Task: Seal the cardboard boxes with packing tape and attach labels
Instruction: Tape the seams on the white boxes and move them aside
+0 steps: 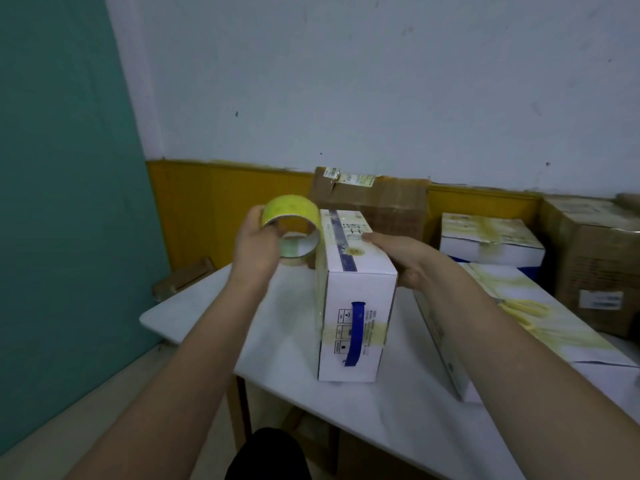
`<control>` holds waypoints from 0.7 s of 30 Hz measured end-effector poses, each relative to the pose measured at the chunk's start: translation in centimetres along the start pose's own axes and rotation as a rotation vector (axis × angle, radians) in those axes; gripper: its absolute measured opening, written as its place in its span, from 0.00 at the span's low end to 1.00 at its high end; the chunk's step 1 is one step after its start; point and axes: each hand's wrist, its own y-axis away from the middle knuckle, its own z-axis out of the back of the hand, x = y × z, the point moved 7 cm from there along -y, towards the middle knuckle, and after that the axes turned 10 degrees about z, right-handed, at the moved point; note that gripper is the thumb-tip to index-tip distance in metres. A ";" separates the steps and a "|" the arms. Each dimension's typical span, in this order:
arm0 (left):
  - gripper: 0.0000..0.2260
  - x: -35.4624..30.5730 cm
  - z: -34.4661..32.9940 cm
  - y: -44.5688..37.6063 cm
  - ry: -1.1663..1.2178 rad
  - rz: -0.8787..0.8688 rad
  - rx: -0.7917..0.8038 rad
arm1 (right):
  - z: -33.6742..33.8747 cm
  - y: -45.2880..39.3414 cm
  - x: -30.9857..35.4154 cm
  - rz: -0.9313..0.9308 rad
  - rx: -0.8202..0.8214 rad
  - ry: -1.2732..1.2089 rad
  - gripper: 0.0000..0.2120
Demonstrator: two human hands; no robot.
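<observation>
The person stood at a white desk in the corner of the room. On the desk, a white box stood upright on its narrow side. It had a dark blue stripe along its top face and a blue handle on the end that faced the person. A band of yellowish tape already crossed this end, over the handle.

The left hand held a roll of yellow packing tape up in the air, just beside the far left edge of the white box. The fingers were curled around the roll, with the thumb on its outer side. Whether the tape was already touching the box, I could not tell. A second roll lay on the desk behind it, partly hidden by the hand.

The right hand rested on the top of the white box at its right edge. The fingers lay flat and close together on the top face, and the thumb went down along the right side, so the hand steadied the box.

To the right, another white box lay flat on the desk, with many yellowish tape strips over it. Behind it stood one more taped white box. A brown cardboard box with a label on top stood against the wall, and a bigger brown box stood at the far right.
</observation>
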 end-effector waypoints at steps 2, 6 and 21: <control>0.15 2.2 1.7 -0.5 -0.066 0.043 0.024 | 0.5 0.4 -0.3 -0.023 -0.009 -0.051 0.14; 0.04 8.7 -0.1 1.7 -0.112 0.239 0.092 | 0.9 1.4 0.4 -0.036 -0.005 -0.003 0.19; 0.18 6.6 -7.8 3.4 -0.383 0.037 0.234 | 3.3 2.2 3.7 -0.120 0.006 0.675 0.26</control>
